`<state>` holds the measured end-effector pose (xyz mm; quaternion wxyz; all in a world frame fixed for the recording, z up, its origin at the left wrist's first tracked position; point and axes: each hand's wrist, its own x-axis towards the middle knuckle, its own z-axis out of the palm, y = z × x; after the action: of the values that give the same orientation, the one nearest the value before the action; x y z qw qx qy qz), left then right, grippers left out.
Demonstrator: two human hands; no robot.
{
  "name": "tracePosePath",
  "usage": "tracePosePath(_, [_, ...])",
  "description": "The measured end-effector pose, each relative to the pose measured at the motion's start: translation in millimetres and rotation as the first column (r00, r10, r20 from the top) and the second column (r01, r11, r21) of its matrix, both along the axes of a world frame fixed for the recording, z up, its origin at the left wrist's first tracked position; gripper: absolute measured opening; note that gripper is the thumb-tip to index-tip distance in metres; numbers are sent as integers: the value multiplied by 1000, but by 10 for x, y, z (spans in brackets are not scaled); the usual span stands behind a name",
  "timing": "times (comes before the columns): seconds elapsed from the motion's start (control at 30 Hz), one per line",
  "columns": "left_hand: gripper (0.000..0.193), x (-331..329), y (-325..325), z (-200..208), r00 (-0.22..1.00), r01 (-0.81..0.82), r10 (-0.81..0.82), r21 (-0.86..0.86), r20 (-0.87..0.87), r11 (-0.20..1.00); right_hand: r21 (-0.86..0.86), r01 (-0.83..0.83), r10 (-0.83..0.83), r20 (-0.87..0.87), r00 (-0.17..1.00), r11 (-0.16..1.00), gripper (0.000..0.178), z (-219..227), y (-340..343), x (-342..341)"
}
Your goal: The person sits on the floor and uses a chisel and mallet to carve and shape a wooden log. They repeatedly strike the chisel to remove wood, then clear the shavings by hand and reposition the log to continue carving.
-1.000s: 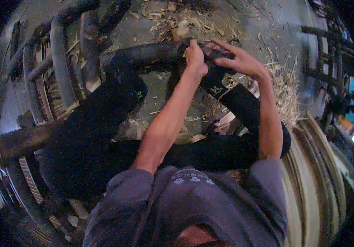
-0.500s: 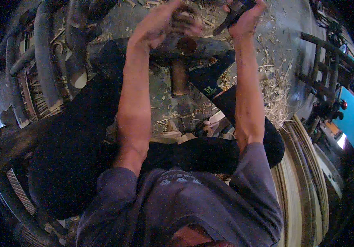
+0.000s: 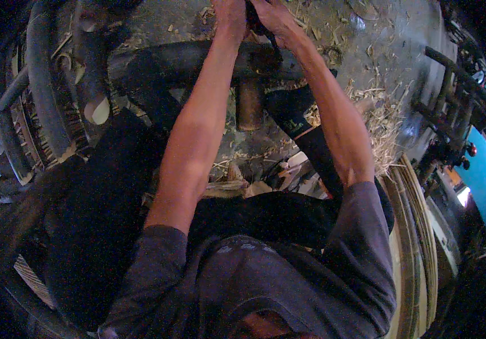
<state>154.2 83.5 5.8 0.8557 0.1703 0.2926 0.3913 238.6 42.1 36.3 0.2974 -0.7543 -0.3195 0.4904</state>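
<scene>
My left hand [image 3: 230, 21] and my right hand [image 3: 277, 21] are close together at the upper edge, beyond a dark wooden beam [image 3: 189, 61]. Between them shows a dark tool [image 3: 251, 16], whose kind I cannot make out. The right hand is closed around it. The left hand is right beside the tool, but its fingers are cut off by the picture's edge and by shadow. A round wooden post [image 3: 249, 104] stands out from the beam toward me, between my forearms.
Thick dark poles [image 3: 48, 85] stand at the left, one with a pale cut end [image 3: 97, 111]. Curled shavings [image 3: 387, 121] litter the grey floor. Long pale strips [image 3: 409, 248] lie stacked by my right side. A dark frame [image 3: 452, 85] stands at the far right.
My hands were apart, the left one blurred over the beam and the right one raising the dark tool. Both have come together at the top, the right hand moving left with the tool.
</scene>
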Motion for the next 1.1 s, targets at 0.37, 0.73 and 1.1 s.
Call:
tracePosePath(0.37, [63,628,141,-276,817,566,-398,454,-417,688,-114,678,-661,152,734,726,81,315,-259,-142])
tracePosePath(0.73, [52,1212,-727,-219,654,623,-606,777,-452,91,526,785,-921,-12,390,326,75,-205,-1084,-150])
tracePosePath(1.1, [75,180,-102,287,765,323,-114,225,-634,919,59,396,-314,-508,802,917,63,-337,-376,51])
